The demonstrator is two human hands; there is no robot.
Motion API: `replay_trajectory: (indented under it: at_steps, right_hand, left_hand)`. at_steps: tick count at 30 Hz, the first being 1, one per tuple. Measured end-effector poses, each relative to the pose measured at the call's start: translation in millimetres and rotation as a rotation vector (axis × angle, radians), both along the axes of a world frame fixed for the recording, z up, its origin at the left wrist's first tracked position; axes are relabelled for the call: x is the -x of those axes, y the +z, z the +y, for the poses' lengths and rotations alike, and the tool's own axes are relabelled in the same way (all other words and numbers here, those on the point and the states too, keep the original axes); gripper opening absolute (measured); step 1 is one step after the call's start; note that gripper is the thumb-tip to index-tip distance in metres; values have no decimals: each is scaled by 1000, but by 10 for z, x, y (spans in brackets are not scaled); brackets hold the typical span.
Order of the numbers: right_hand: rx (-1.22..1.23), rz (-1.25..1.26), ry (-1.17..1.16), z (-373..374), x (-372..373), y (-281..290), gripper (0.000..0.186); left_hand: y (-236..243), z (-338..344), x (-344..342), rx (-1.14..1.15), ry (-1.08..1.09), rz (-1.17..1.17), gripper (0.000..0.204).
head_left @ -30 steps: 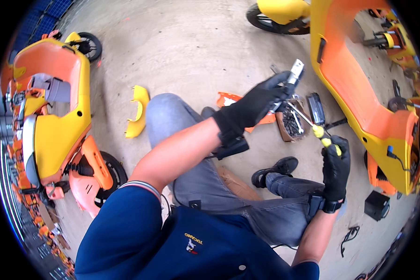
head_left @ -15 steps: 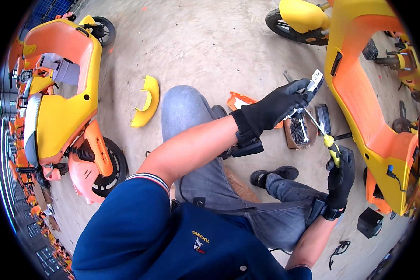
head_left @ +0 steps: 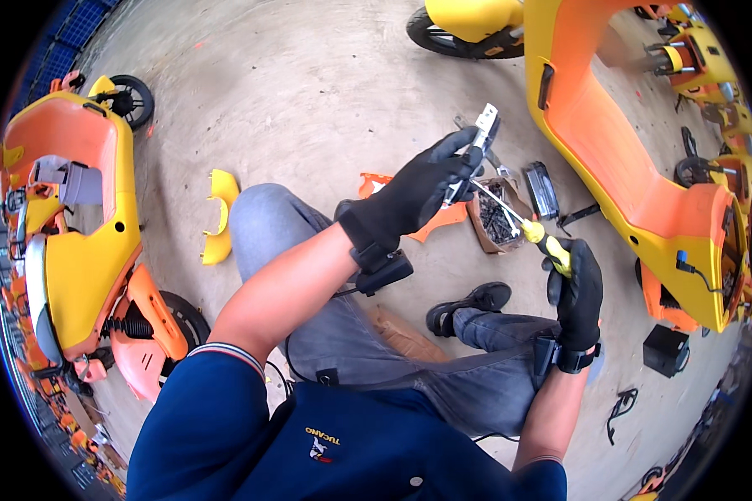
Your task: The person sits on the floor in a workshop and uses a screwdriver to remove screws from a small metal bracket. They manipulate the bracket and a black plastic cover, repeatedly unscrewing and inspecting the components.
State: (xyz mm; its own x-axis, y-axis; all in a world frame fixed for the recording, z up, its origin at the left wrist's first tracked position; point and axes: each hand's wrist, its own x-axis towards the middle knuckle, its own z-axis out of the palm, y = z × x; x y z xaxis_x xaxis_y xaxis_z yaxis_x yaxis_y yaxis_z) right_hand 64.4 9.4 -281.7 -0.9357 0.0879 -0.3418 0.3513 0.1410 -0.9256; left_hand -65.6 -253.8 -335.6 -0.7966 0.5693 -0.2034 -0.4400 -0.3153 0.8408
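My left hand (head_left: 418, 179), in a black glove, grips a silver and black metal part (head_left: 485, 125), tilted upward above a cardboard box of small dark hardware (head_left: 497, 227). My right hand (head_left: 575, 292), also gloved, is closed on the yellow handle of a screwdriver (head_left: 558, 255). Its thin shaft angles up and left to the part in my left hand; I cannot tell whether the tip touches it. Behind my left hand lies an orange plastic panel (head_left: 439, 221). A black rectangular item (head_left: 541, 192) rests right of the box.
I sit on a concrete floor (head_left: 326, 108) between yellow-orange scooters (head_left: 83, 275) (head_left: 585, 134). A yellow curved panel (head_left: 220, 217) lies beside my bent knee. A brown cardboard piece (head_left: 401, 330) lies under my legs. A black box (head_left: 665, 351) and dark cable-like piece (head_left: 620, 413) are at lower right.
The view has shifted, moving scooters and hands leftward in the picture since half a second ago. Both hands keep their grips, with the screwdriver still angled at the metal part.
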Motion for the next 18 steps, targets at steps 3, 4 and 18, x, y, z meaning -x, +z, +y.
replay_trajectory:
  at_steps: [3,4,18]
  right_hand:
    - [239,94,-181,12,12,-247,27]
    - [291,82,-210,3,3,-236,29]
    - [89,68,-136,-29,33,-220,26]
  left_hand:
    - [-51,-4,2,-19,10,11,59]
    - [-44,-18,3,-27,14,-11,60]
    - [28,-32,-24,17,5,94,55]
